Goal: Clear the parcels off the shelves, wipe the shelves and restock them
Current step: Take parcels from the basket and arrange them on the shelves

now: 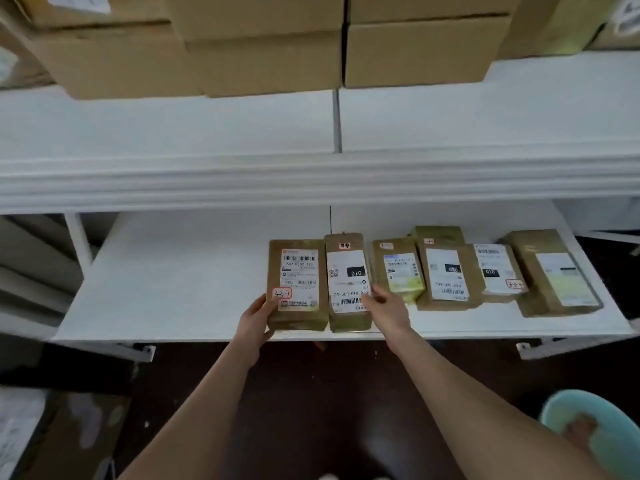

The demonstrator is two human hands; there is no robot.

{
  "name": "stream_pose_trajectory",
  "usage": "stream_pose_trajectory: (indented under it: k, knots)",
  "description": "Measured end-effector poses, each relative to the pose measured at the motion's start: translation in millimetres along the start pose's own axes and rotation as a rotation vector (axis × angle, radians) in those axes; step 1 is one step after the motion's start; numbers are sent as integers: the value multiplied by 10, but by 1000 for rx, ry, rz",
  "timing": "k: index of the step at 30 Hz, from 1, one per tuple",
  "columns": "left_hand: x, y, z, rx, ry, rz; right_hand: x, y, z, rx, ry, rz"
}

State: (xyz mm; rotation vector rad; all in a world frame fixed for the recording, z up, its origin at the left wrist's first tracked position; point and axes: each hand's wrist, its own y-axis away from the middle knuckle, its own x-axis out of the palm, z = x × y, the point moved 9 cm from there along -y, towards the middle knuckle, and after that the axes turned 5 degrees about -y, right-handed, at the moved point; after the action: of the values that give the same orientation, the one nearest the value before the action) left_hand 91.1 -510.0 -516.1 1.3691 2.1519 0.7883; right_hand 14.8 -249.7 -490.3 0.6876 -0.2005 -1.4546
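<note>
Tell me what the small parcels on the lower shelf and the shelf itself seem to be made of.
Parcels: brown cardboard, likely under clear tape, given the slight sheen; white printed paper labels. Lower shelf: smooth white board with a dull finish, possibly painted metal or laminate; the look cannot settle which.

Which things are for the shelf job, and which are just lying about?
For the job: left hand gripping the left parcel; right hand gripping the second parcel; four more parcels; lower shelf; upper shelf with big boxes.
Lying about: brown cardboard on the floor; teal thing, unclear what.
</note>
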Motion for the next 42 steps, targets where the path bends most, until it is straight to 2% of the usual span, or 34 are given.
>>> stream_pose_trajectory:
  k: [4,8,13,18,24,30,34,37,42]
  knots:
    - [224,-506,170,-4,-62,3,-2,-474,52,-118,286,-50]
    - [357,-771,155,37,-160,-26,11,-718,-1,-127,568,-119]
    - [404,-894,64,105,-331,-127,119,-748,-76,-215,895,-80]
    - [475,-891,75,104,-359,-190,417,-644,-91,-450,1148,30]
    - [549,-976,42,95,-312,-185,460,-778,-21,-465,1189,17]
    - [541,-856,8,74,-360,-186,480,-778,-44,-424,1186,46]
    - [436,-518,-106,85,-587,-243,421,-537,2,-395,1175,38]
    - [405,-199,-152,76,-737,-203,395,-250,100,-364,1178,81]
    - [315,496,-398,166,-1122,-185,480,335,515,-445,1196,138]
